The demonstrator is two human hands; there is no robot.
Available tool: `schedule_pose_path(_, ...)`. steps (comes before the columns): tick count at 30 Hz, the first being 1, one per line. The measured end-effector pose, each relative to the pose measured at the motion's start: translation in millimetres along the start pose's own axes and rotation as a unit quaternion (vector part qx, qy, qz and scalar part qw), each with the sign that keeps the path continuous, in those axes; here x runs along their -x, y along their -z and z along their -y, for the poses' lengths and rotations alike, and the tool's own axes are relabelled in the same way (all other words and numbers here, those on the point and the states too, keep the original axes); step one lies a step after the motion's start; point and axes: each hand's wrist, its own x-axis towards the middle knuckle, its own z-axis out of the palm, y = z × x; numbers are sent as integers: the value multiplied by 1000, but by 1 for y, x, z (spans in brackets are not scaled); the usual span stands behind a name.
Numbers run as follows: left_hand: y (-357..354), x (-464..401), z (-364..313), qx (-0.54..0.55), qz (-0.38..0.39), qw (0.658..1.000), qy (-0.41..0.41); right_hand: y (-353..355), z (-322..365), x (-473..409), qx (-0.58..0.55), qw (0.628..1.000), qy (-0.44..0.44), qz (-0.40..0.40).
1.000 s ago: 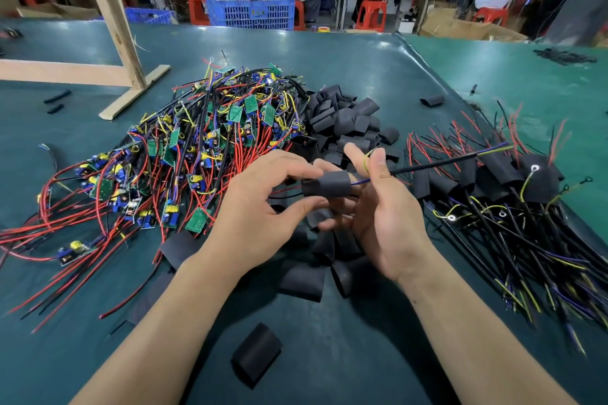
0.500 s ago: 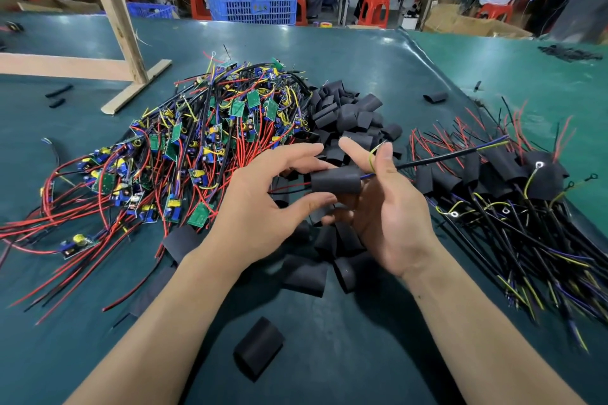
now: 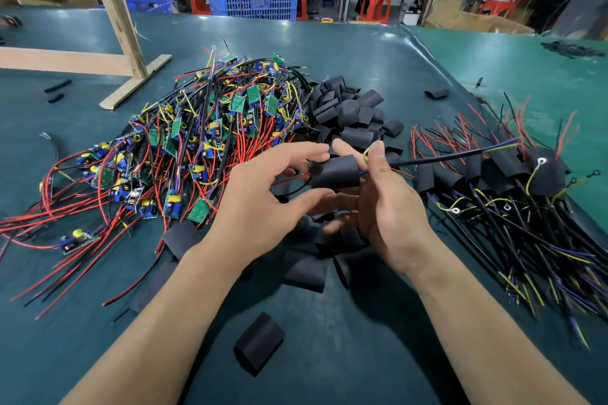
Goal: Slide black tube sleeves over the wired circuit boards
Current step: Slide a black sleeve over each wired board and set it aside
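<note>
While right hand (image 3: 388, 204) pinches sleeve (image 3: 335, 171), left hand (image 3: 263, 204) opens

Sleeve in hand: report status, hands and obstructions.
Right hand pinches sleeve, wires trailing right. Left hand open beside it, off the sleeve. Nothing blocking; loose sleeves beneath.

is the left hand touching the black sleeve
Cannot tell: in the head view the left hand is open beside the black sleeve, fingertips blurred.

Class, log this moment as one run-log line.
right hand: holds black tube sleeve | left hand: open beside it | black cable: exits right
</note>
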Motion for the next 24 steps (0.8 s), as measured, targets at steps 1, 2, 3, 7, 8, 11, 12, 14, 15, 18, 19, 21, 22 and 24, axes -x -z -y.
schedule_pose_path(1, 0, 0, 0, -5, -1, 1000, -2, 0, 0, 0, -2, 1000, -3, 1)
schedule_pose_path(2, 1, 0, 0, -10, -3, 1000, -4, -1, 1, 0, 1, 1000, -5, 1)
schedule_pose_path(3, 1, -1, -1, -16, -4, 1000, -6, -1, 1, 1, 9, 1000, -5, 3)
schedule_pose_path(7, 6, -2, 2, -35, -25, 999, -10, 0, 5, 5, 68, 997, 34, 4)
schedule_pose_path(8, 6, -3, 3, -35, -29, 999, -8, 0, 6, 6, 70, 997, 44, -3)
schedule_pose_path(11, 7, -2, 5, -40, -27, 999, 2, 0, 7, 6, 54, 997, 47, -28)
schedule_pose_path(12, 6, -2, 6, -44, -26, 999, 6, 0, 8, 6, 52, 997, 42, -30)
schedule_pose_path(14, 6, -2, 7, -45, -30, 998, 12, 1, 8, 7, 45, 998, 34, -15)
schedule_pose_path(15, 6, -2, 7, -41, -32, 999, 10, 2, 9, 7, 44, 999, 33, -3)
schedule_pose_path(18, 6, -3, 8, -27, -30, 999, -12, 8, 12, 9, 34, 998, 28, 40)
schedule_pose_path(19, 5, -3, 7, -24, -30, 999, -17, 11, 13, 9, 30, 998, 22, 54)
schedule_pose_path(21, 5, -4, 6, -21, -33, 999, -23, 18, 14, 10, 15, 997, 8, 81)
schedule_pose_path(22, 5, -4, 6, -19, -35, 999, -24, 20, 13, 11, 9, 996, 4, 91)
schedule_pose_path(24, 6, -4, 5, -18, -32, 999, -26, 19, 12, 11, 34, 995, 11, 90)
